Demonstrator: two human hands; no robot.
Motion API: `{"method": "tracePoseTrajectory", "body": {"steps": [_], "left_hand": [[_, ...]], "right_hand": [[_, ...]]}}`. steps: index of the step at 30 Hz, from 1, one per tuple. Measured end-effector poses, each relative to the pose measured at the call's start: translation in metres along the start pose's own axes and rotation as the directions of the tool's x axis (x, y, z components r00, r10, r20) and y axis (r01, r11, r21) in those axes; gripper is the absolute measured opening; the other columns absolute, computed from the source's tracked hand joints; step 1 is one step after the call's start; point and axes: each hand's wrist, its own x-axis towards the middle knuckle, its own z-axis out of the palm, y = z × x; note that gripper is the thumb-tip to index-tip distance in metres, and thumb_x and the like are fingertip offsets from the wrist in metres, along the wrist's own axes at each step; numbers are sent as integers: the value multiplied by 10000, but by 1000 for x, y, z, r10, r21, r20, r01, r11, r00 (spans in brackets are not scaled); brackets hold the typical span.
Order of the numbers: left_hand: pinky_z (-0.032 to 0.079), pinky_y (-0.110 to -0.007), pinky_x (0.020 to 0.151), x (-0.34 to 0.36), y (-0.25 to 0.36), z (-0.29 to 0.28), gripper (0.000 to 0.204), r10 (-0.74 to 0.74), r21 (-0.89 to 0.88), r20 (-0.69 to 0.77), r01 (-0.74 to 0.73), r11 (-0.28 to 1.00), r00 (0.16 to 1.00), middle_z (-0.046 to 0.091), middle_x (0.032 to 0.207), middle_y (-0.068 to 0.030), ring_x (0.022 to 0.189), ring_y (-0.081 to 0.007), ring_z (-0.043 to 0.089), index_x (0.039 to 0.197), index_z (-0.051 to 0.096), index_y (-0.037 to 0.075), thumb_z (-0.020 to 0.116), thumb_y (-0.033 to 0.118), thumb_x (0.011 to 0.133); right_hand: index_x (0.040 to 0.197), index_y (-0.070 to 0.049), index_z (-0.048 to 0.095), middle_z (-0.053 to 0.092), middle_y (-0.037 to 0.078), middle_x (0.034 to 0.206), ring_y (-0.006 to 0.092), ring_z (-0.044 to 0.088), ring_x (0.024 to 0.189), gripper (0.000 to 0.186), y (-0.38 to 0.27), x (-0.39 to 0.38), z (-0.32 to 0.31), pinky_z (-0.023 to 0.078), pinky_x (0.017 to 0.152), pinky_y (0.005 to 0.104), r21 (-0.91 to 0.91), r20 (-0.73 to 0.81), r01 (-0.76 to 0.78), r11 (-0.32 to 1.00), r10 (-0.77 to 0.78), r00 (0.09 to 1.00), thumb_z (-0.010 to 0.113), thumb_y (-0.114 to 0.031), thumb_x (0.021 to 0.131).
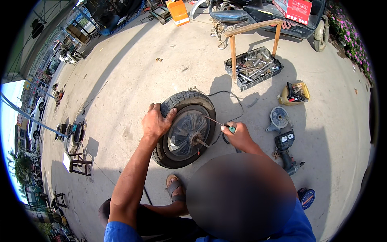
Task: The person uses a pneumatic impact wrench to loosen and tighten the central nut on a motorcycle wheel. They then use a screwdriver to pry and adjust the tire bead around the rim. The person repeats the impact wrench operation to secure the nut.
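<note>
A wheel with a black treaded tire (165, 156) and a dark hub (182, 133) with a protruding axle lies on the concrete in front of me. My left hand (157, 123) grips the tire at its upper left, fingers curled over it. In my right hand (238, 134) is a green-handled screwdriver (232, 129), its thin shaft reaching left to the rim's upper right. A black cable (238, 99) loops behind the wheel. My sandaled foot (176, 188) is below it, and a blurred oval hides the lower middle of the view.
At the right are a crate of tools (256, 82) beneath a wooden frame (252, 27), a yellow container (293, 99), a pulley-like part (279, 117), a power tool (286, 157) and a round tin (306, 198). A scooter (229, 16) stands behind; a stool (80, 165) is left.
</note>
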Motion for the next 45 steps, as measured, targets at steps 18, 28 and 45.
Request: {"method": "tracePoseTrajectory", "body": {"steps": [18, 28, 45], "left_hand": [[535, -486, 856, -7, 17, 0, 638, 95, 13, -32, -95, 995, 995, 663, 1078, -228, 977, -424, 671, 1131, 664, -42, 684, 544, 879], [541, -492, 848, -7, 27, -2, 635, 113, 20, -3, -113, 993, 994, 652, 1093, -230, 964, -425, 676, 1136, 642, -40, 680, 541, 884], [540, -494, 841, -3, 26, 2, 637, 124, 26, -7, -124, 992, 992, 658, 1069, -243, 952, -428, 680, 1137, 649, -51, 684, 530, 879]], "right_hand": [[1050, -61, 625, 329, -108, 588, 35, 277, 485, 313, 23, -9, -11, 239, 428, 217, 631, 768, -719, -291, 363, 527, 593, -370, 1013], [848, -89, 638, 477, -55, 614, 55, 371, 470, 124, -7, -22, -13, 248, 414, 243, 769, 416, -613, 182, 585, 696, 655, -171, 939], [1004, 45, 738, 616, -19, 721, 57, 509, 667, 161, -20, -21, -7, 403, 580, 262, 471, 39, -67, 880, 55, 998, 692, -87, 922]]}}
